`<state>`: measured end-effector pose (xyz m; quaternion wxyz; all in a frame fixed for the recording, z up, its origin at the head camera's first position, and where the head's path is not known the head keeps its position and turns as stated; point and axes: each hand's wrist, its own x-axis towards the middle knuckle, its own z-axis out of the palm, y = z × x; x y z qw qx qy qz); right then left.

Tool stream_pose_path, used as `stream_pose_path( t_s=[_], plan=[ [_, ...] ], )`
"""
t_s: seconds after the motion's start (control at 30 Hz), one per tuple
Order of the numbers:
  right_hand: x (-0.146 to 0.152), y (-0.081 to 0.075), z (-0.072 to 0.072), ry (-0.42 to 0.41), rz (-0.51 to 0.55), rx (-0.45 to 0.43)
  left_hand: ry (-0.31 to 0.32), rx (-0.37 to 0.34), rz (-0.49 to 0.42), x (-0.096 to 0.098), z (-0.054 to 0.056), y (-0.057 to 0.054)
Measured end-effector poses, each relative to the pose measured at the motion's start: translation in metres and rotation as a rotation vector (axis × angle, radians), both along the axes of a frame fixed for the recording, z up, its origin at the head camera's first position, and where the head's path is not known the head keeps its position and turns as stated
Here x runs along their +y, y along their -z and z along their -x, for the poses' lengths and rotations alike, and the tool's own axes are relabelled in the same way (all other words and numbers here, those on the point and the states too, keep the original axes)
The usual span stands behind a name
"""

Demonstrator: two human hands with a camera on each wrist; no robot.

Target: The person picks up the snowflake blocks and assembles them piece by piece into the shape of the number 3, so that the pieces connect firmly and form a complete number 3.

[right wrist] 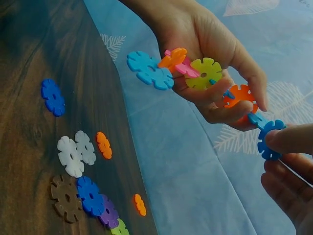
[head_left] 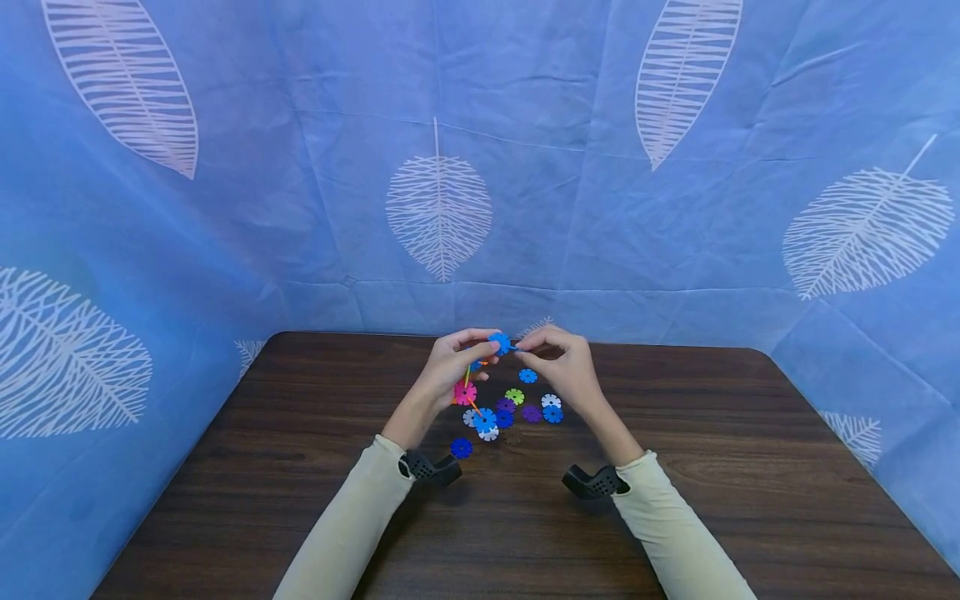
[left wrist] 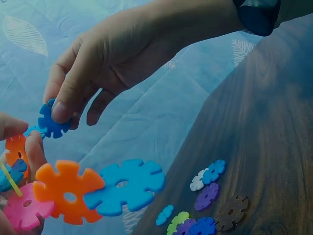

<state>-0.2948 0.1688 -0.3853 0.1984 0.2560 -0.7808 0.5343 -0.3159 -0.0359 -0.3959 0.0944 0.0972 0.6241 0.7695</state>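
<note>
My left hand (head_left: 444, 367) grips a chain of interlocking plastic snowflake discs, raised above the table. Along the chain in the right wrist view come a light blue disc (right wrist: 146, 68), an orange disc (right wrist: 172, 59), a pink disc (right wrist: 182, 67), a yellow-green disc (right wrist: 204, 71) and another orange disc (right wrist: 240, 95). Past the left fingertips, a second light blue disc (right wrist: 256, 119) sticks out. Between thumb and fingers my right hand (head_left: 566, 367) pinches a darker blue disc (right wrist: 269, 144), its edge meeting that light blue one at the slots.
Loose discs lie on the dark wooden table (head_left: 675, 433) below the hands: a brown disc (right wrist: 66, 198), a white disc (right wrist: 71, 156), a purple disc (left wrist: 207, 196), a blue disc (head_left: 461, 448) and several others. Behind the table hangs a blue leaf-patterned cloth (head_left: 525, 208).
</note>
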Motion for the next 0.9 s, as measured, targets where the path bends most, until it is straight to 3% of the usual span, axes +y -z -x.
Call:
stream_pose_path(
  t_s=[0.33, 0.67, 0.9],
  plan=[
    [-0.001, -0.003, -0.003, -0.05, -0.03, 0.034, -0.048, 0.056, 0.019, 0.003, -0.004, 0.0],
    [-0.002, -0.004, -0.003, -0.021, -0.06, 0.066, -0.055, 0.061, 0.027, 0.003, -0.005, 0.0],
    [-0.012, -0.021, -0.022, -0.016, -0.052, 0.133, -0.059, 0.075, 0.007, 0.004, -0.005, 0.0]
  ],
)
